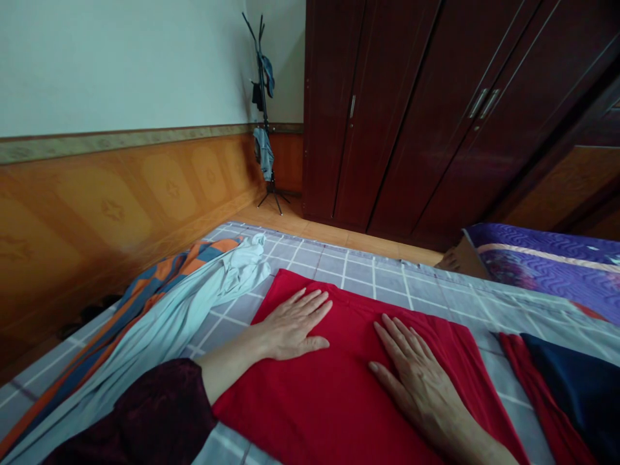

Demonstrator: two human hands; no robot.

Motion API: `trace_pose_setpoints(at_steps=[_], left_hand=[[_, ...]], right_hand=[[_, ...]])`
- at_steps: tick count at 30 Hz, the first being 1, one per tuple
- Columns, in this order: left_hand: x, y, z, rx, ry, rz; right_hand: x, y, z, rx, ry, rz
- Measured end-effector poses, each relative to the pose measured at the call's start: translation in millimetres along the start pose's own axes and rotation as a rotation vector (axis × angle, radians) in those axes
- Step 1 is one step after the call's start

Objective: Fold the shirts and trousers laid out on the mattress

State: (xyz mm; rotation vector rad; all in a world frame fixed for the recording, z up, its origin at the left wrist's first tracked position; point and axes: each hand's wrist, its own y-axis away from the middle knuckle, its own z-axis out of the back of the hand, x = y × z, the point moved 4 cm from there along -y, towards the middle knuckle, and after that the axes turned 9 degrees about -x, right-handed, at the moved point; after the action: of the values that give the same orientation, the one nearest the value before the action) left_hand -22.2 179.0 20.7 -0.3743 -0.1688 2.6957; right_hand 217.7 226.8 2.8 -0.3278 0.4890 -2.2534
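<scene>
A red cloth garment [339,394] lies spread on the checked grey bedsheet [310,255]; its near edge runs out of view. My left hand [293,326] rests flat on its upper left part, fingers stretched out and thumb apart. On the right side of the garment my right hand [411,371] also presses flat, with fingers extended and palm down. Neither hand grips the fabric. Small wrinkles show along the garment's right part. Whether it is folded in layers is hard to make out.
Left on the bed lie a pale blue cloth [194,310] and an orange-and-blue striped cloth [159,284]. Dark blue and red clothing [571,381] lies at right. Beyond stand a coat rack [264,103], a dark wooden wardrobe [387,116] and something covered in purple quilted fabric [542,258].
</scene>
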Motion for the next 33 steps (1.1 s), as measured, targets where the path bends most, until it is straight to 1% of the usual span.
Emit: trace_pose_setpoints(at_steps=[2,4,6,8,10,12,14,15,17,19,21,23,24,26,28,30,31,33], left_hand=[[18,14,5.5,0.003,-0.054,0.055],[34,29,15.5,-0.008,-0.128,0.141],[40,43,28.8,-0.053,-0.211,0.223],[30,52,40.0,-0.094,-0.253,0.254],[7,55,42.2,-0.067,-0.211,0.211],[-18,59,35.2,0.007,-0.125,0.137],[-32,68,24.8,0.054,-0.072,0.109],[-33,74,20.3,0.055,-0.068,0.124],[-25,89,15.4,0.031,-0.089,0.197],[-12,104,15.9,0.018,-0.123,0.279],[-5,112,20.7,0.017,-0.154,0.340],[-11,109,27.1,-0.002,-0.167,0.343],[-20,104,29.7,-0.021,-0.161,0.317],[-45,86,30.9,-0.053,-0.125,0.226],[-72,67,25.6,-0.050,-0.069,0.133],[-91,51,14.9,0.000,-0.019,0.075],[-96,47,8.9,0.035,-0.003,0.058],[-99,45,-1.0,0.100,0.012,0.041]], right_hand=[[1,-1,2,0.002,0.011,0.005],[3,-2,3,0.001,0.023,0.015],[4,-3,3,-0.007,0.024,0.021],[4,-3,2,-0.023,0.015,0.020],[4,-3,1,-0.037,0.010,0.015],[4,-3,1,-0.046,0.011,0.016],[5,-2,1,-0.045,0.014,0.020],[5,-2,2,-0.039,0.015,0.021],[5,-2,3,-0.018,0.018,0.019],[4,-3,4,0.011,0.016,0.008],[4,-5,5,0.037,0.011,-0.004],[7,-7,8,0.063,0.001,-0.024],[11,-7,10,0.072,-0.005,-0.041],[24,-6,17,0.079,-0.031,-0.053],[44,-1,24,0.083,-0.082,0.011],[66,6,28,0.105,-0.134,0.116],[73,10,28,0.127,-0.152,0.157],[81,15,26,0.180,-0.170,0.196]])
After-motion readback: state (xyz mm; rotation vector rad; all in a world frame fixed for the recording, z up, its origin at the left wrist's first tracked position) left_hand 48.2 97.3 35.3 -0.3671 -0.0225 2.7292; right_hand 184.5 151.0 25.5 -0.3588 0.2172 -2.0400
